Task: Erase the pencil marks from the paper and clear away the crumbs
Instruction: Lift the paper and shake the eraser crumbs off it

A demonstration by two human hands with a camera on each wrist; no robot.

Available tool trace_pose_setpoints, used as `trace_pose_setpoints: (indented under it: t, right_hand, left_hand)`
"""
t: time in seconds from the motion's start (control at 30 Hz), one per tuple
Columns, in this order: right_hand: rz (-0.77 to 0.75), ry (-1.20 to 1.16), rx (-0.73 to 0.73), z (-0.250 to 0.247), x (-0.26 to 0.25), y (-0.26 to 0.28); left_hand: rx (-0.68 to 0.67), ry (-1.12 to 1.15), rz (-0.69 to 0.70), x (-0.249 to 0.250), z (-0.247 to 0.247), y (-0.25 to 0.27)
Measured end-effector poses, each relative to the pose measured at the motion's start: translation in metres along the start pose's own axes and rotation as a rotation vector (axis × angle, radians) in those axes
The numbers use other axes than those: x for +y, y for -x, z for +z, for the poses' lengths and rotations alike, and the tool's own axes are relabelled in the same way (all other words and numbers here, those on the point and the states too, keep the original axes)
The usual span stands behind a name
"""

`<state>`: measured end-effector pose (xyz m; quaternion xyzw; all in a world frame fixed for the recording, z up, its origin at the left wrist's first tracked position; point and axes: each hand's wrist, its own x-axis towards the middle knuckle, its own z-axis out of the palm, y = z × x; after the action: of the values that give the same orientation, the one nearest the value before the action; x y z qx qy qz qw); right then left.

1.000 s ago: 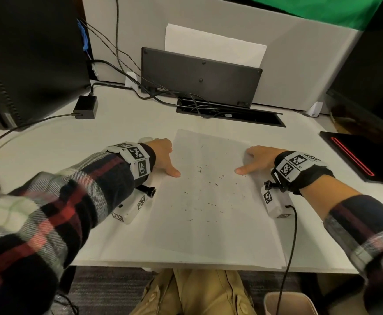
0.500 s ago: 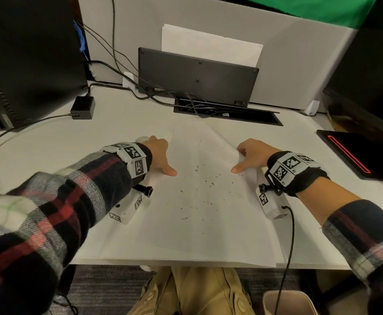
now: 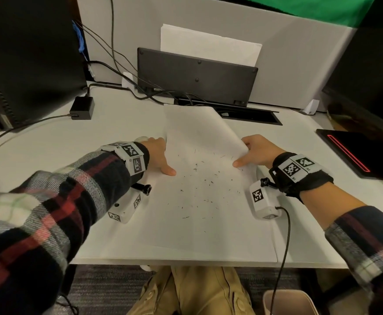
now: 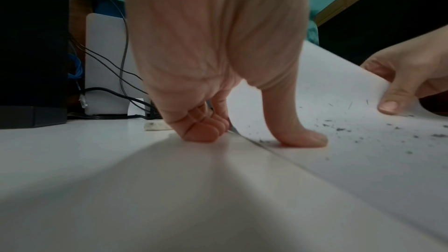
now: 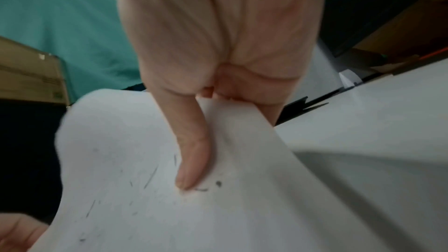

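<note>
sheet of paper (image 3: 199, 201) on the white desk (image 3: 49, 142), straight in front, far right part curled up off the surface. dark eraser crumbs (image 3: 205, 178) scattered across the middle. right hand (image 3: 255, 152) pinching the raised right edge, thumb on top, other fingers tucked under (only partly seen from the right wrist). left hand (image 3: 157, 155) at the left edge, thumb pressed flat on the sheet, remaining fingers curled with tips on the desk just beside it, holding nothing. small white eraser (image 4: 156, 126) lying on the desk just beyond the left hand. black adapter (image 3: 82, 108) and cables further back.
</note>
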<state>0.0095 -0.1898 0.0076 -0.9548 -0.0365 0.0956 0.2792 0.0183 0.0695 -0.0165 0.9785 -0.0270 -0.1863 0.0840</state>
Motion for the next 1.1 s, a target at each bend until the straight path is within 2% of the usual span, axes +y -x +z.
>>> trace_pose_setpoints:
  t: [0.1, 0.3, 0.53, 0.67, 0.8, 1.1]
  right_hand:
    - [0.012, -0.054, 0.007, 0.000, 0.002, -0.001]
    - [0.040, -0.337, 0.021, 0.001, 0.003, 0.001]
    - [0.022, -0.652, 0.113, 0.000, 0.006, 0.006]
    - [-0.045, -0.660, 0.164, 0.000, 0.007, 0.007]
    - [-0.083, -0.698, 0.151, -0.001, 0.006, 0.008]
    - [-0.101, -0.758, 0.268, -0.001, 0.006, 0.005]
  left_hand:
    - [0.015, -0.008, -0.019, 0.001, 0.000, 0.001]
    - [0.066, 0.065, -0.042, 0.006, 0.000, 0.003]
    - [0.053, 0.231, 0.054, -0.001, 0.000, 0.004]
    - [0.089, 0.408, 0.093, -0.001, 0.000, 0.008]
    - [0.195, 0.653, 0.173, 0.003, -0.005, 0.015]
    - [0.244, 0.836, 0.202, 0.010, -0.006, 0.020]
